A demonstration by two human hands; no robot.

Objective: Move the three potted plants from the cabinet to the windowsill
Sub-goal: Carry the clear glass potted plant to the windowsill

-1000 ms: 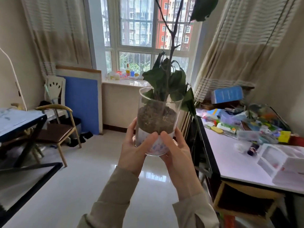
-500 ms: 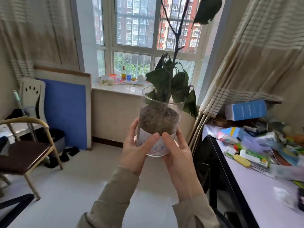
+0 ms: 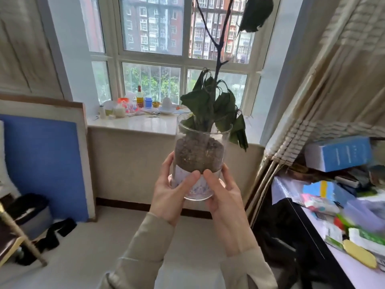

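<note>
Left hand (image 3: 173, 195) and right hand (image 3: 224, 200) are gripping the lower part of a clear glass pot (image 3: 200, 157), holding it upright in the air before the windowsill (image 3: 145, 124); wilted leaves (image 3: 210, 105) are drooping over its rim.

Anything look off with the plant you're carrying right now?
The plant in the glass pot looks wilted: its dark leaves droop and curl, and the upper stem is nearly bare. The pot stands upright between both hands; no soil spilled.
</note>
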